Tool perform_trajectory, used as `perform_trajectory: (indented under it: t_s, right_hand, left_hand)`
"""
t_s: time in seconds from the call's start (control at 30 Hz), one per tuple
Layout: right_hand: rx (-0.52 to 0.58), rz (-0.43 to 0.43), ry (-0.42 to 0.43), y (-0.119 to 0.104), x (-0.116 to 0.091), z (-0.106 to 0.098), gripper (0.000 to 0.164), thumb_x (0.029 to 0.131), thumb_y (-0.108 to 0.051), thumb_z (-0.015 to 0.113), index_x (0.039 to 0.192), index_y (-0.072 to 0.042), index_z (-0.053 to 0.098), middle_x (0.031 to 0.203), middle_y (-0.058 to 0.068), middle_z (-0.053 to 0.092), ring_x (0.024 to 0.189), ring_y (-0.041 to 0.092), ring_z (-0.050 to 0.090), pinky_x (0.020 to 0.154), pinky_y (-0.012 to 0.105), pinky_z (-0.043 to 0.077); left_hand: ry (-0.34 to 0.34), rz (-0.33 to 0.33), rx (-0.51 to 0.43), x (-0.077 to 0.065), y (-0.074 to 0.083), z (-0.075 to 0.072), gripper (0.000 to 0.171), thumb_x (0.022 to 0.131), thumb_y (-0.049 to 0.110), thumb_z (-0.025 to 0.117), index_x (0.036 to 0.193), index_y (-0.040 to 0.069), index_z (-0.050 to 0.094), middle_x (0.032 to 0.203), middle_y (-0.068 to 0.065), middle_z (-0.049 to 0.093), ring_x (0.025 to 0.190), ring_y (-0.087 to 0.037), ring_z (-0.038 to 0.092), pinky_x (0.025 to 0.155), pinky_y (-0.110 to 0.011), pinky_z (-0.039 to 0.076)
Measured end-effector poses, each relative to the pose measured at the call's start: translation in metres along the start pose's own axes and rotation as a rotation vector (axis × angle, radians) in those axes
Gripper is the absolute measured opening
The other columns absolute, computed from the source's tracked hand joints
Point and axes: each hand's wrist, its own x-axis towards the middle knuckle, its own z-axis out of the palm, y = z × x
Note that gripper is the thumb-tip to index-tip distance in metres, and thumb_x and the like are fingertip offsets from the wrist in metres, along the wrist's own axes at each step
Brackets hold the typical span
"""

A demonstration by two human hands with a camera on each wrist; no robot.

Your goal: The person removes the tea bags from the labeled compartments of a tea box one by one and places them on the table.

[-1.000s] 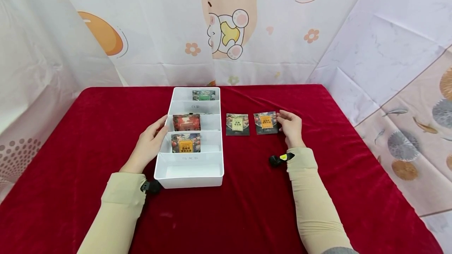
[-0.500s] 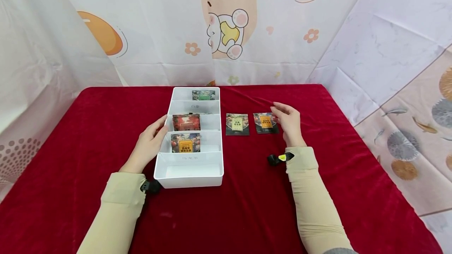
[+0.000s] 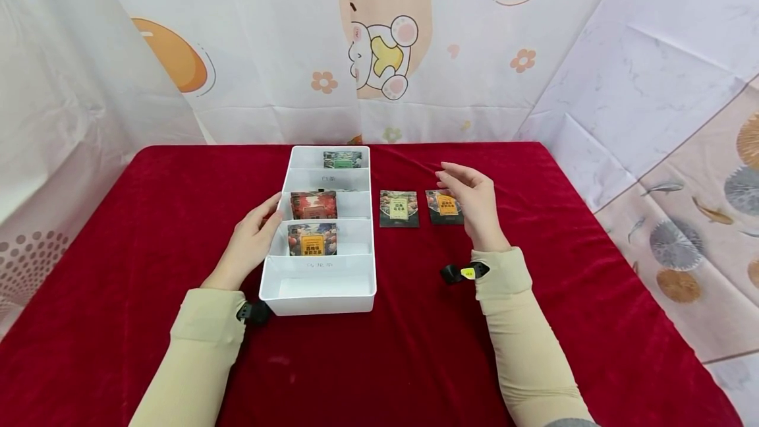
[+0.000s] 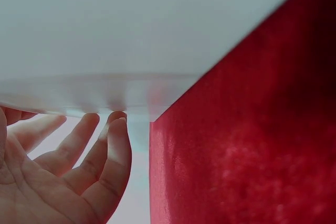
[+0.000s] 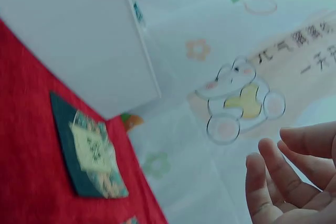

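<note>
A white divided tray (image 3: 323, 288) stands left of centre, and my left hand (image 3: 249, 239) rests against its left side. In the left wrist view the fingertips (image 4: 116, 115) meet the tray wall. My right hand (image 3: 474, 206) hangs with loosely bent fingers over a tea sachet with an orange label (image 3: 442, 207), covering its right part; it holds nothing. Left of that sachet lies another tea sachet with a pale yellow label (image 3: 398, 209). Inside the tray, separate compartments hold a green-labelled sachet (image 3: 342, 160), a red sachet (image 3: 313, 205) and an orange-labelled sachet (image 3: 312, 240).
A dark red cloth (image 3: 379, 374) covers the table. Behind it hangs a white printed curtain (image 3: 261, 71), and a marble-patterned sheet (image 3: 617, 78) hangs at the right. The tray's dividers (image 3: 327, 180) stand up between the compartments, with printed characters on some.
My right hand has left the right edge of the orange-labelled sachet and moved left and away from me, now over it. The left hand and tray stay in place.
</note>
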Motion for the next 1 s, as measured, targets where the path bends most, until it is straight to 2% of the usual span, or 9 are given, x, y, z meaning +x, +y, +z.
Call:
perform_trajectory:
  t_s: [0.17, 0.3, 0.47, 0.77, 1.0]
  right_hand:
    - [0.000, -0.030, -0.065, -0.008, -0.008, 0.009, 0.034, 0.095, -0.009, 0.064, 0.128, 0.001, 0.063, 0.091, -0.014, 0.074, 0.083, 0.009, 0.069, 0.081, 0.027, 0.057]
    - [0.026, -0.037, -0.106, -0.014, -0.015, 0.015, 0.034, 0.095, -0.008, 0.064, 0.128, 0.002, 0.063, 0.091, -0.013, 0.075, 0.080, 0.008, 0.069, 0.076, 0.024, 0.057]
    - [0.014, -0.046, -0.144, -0.017, -0.021, 0.022, 0.036, 0.095, -0.009, 0.064, 0.129, 0.003, 0.062, 0.091, -0.013, 0.074, 0.079, 0.008, 0.069, 0.076, 0.024, 0.057]
    - [-0.006, -0.058, -0.197, -0.017, -0.030, 0.036, 0.035, 0.094, -0.006, 0.064, 0.127, 0.006, 0.062, 0.090, -0.012, 0.074, 0.077, 0.008, 0.069, 0.080, 0.030, 0.058]
    - [-0.062, -0.045, -0.258, -0.012, -0.036, 0.049, 0.032, 0.094, -0.008, 0.065, 0.123, 0.004, 0.065, 0.097, -0.006, 0.075, 0.086, 0.014, 0.069, 0.081, 0.027, 0.056]
  left_hand:
    - [-0.002, 0.005, 0.007, -0.001, 0.001, 0.000, 0.054, 0.107, 0.030, 0.036, 0.157, 0.009, 0.029, 0.158, -0.022, 0.033, 0.136, -0.043, 0.042, 0.110, -0.063, 0.035]
    - [-0.003, 0.005, 0.008, -0.001, 0.001, 0.000, 0.054, 0.107, 0.030, 0.036, 0.157, 0.010, 0.029, 0.158, -0.022, 0.033, 0.135, -0.043, 0.042, 0.110, -0.063, 0.035]
    - [-0.005, 0.010, 0.009, 0.000, 0.000, 0.000, 0.054, 0.107, 0.029, 0.036, 0.157, 0.009, 0.028, 0.158, -0.022, 0.032, 0.135, -0.044, 0.042, 0.109, -0.064, 0.035]
    - [0.000, 0.003, 0.003, -0.001, 0.000, -0.001, 0.054, 0.107, 0.030, 0.036, 0.157, 0.010, 0.028, 0.158, -0.022, 0.033, 0.134, -0.044, 0.043, 0.109, -0.063, 0.037]
    - [-0.003, -0.002, 0.005, -0.001, 0.000, 0.000, 0.054, 0.107, 0.030, 0.037, 0.157, 0.010, 0.028, 0.158, -0.022, 0.032, 0.138, -0.043, 0.039, 0.111, -0.063, 0.034]
